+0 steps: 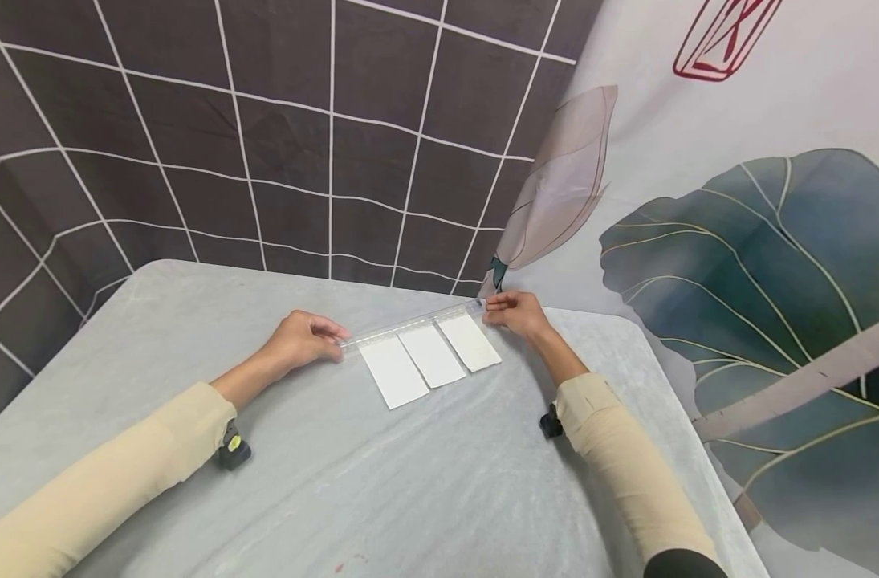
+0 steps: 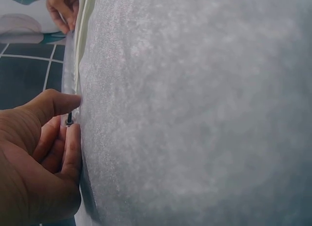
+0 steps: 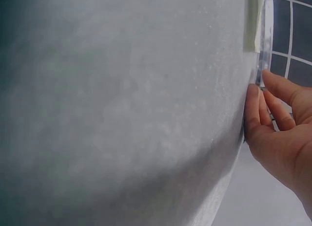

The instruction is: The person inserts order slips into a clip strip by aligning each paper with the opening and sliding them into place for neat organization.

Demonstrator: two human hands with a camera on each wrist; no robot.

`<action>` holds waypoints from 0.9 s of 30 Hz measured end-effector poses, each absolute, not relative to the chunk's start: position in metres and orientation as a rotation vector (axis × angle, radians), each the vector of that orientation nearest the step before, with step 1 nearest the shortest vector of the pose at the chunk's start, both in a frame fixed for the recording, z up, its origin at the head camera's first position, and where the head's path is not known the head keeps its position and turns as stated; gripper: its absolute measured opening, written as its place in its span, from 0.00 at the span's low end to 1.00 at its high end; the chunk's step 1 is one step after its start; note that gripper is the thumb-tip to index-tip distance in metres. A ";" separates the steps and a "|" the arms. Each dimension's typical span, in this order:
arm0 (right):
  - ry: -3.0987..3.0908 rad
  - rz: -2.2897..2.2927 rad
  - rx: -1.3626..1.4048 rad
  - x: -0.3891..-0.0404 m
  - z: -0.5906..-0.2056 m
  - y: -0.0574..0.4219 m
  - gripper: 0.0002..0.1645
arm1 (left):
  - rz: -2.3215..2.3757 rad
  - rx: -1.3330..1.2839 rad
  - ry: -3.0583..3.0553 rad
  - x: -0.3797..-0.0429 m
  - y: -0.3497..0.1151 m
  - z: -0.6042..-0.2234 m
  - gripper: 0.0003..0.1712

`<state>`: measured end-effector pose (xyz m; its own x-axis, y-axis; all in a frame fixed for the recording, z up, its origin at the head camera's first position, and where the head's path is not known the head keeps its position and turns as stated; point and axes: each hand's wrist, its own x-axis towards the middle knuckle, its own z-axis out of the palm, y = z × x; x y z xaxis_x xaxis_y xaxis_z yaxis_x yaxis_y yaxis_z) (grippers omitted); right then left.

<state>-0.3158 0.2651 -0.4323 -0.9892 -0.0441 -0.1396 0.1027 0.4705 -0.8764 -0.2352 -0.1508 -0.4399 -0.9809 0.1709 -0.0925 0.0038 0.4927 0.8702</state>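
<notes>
A clear plastic ruler (image 1: 410, 323) with fine edge markings lies slantwise over the far part of the table. Three white paper pieces line up along its near side: a left piece (image 1: 394, 374), a middle piece (image 1: 433, 358) and a shorter right piece (image 1: 471, 342). Their top ends meet or pass under the ruler. My left hand (image 1: 299, 341) pinches the ruler's left end between thumb and fingers, seen close in the left wrist view. At the other end, my right hand (image 1: 517, 313) pinches the ruler, with thumb and fingertips at its tip (image 3: 261, 77).
A pale grey cloth covers the table (image 1: 323, 474), whose far edge runs just beyond the ruler. Behind stands a dark curtain (image 1: 266, 136) with white grid lines. To the right hangs a light cloth (image 1: 771, 265) printed with large leaves.
</notes>
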 end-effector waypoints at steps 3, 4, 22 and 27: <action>2.592 -1.538 0.033 -0.320 -0.434 0.264 0.29 | 1.508 0.157 2.561 -0.235 -0.150 -0.439 0.26; 2.596 -1.536 0.015 -0.321 -0.434 0.264 0.29 | 1.509 0.163 2.561 -0.235 -0.151 -0.439 0.26; 2.684 -1.426 -0.132 -0.325 -0.434 0.258 0.24 | 1.514 0.147 2.555 -0.232 -0.149 -0.440 0.26; 2.732 -1.386 -0.145 -0.325 -0.435 0.257 0.22 | 1.507 0.145 2.558 -0.231 -0.148 -0.438 0.26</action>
<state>-0.3254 0.2567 -0.4355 -0.9927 -0.1181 -0.0240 -0.0504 0.5876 -0.8076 -0.2308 -0.1481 -0.4382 -0.9810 0.1684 -0.0958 -0.0022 0.4850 0.8745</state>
